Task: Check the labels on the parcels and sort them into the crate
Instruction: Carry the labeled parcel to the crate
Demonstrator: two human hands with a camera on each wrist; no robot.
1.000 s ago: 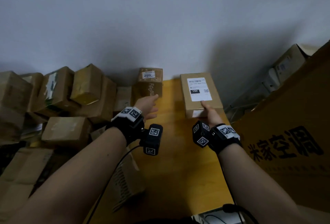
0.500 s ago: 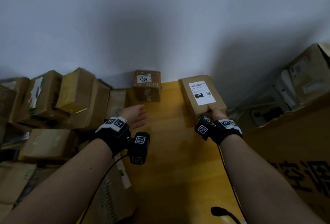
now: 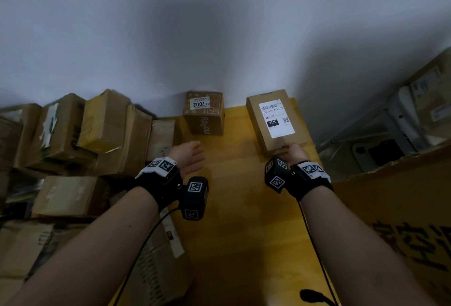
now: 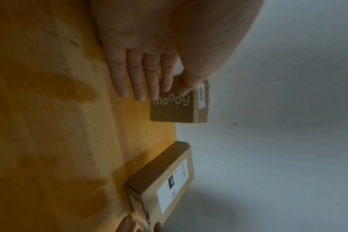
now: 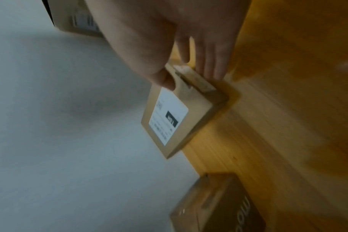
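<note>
A flat brown parcel (image 3: 277,120) with a white label marked 15H lies on the yellow wooden table (image 3: 239,208) at the back right. My right hand (image 3: 292,150) pinches its near end. In the right wrist view the thumb (image 5: 166,79) is on top and the fingers (image 5: 209,62) are against the end of the flat parcel (image 5: 197,113). A small brown box (image 3: 203,115) printed "moody", labelled 7002, stands against the wall. My left hand (image 3: 192,154) hovers just short of it, fingers (image 4: 143,78) straight and holding nothing, apart from the small box (image 4: 173,108).
A heap of cardboard boxes (image 3: 73,139) fills the floor left of the table. A large carton with black printed characters (image 3: 402,220) rises along the table's right side, and more boxes (image 3: 429,93) lie behind it. A grey wall (image 3: 219,37) closes the far edge.
My left hand has drawn back from the small box towards me and stays open. My right hand has kept its hold on the flat parcel's near end.
</note>
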